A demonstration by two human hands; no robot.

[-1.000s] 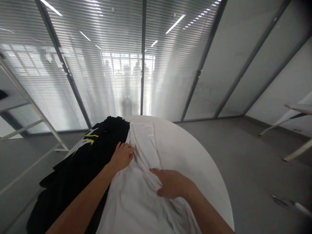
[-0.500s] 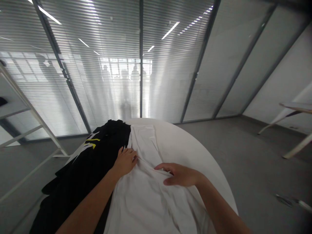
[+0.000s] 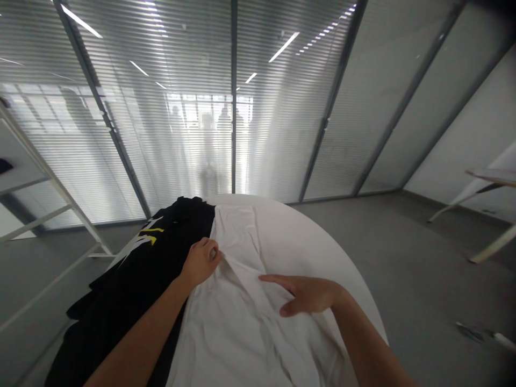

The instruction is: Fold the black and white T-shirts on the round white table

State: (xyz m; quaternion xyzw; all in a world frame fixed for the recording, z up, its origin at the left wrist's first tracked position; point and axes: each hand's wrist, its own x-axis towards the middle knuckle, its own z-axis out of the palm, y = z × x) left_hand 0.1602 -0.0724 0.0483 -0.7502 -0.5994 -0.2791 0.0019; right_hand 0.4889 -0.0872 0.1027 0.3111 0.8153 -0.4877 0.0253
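Observation:
A white garment, its exact kind unclear, lies lengthwise on a round white table, wrinkled toward the near end. My left hand pinches a fold along its left edge, and the cloth lifts slightly into a ridge there. Over the garment's right side rests my right hand, thumb and fingers apart, touching the fabric. A black garment with white and yellow print lies along the left of the white one, partly under my left forearm and hanging past the table's edge.
A white metal frame stands on the floor at left. Glass partitions with blinds rise behind the table. Pale furniture legs show at right, and a blurred object is on the grey floor.
My left hand has closed on the white cloth's left edge, moving slightly left and raising a ridge. My right hand has shifted a little right and nearer, its fingers spreading.

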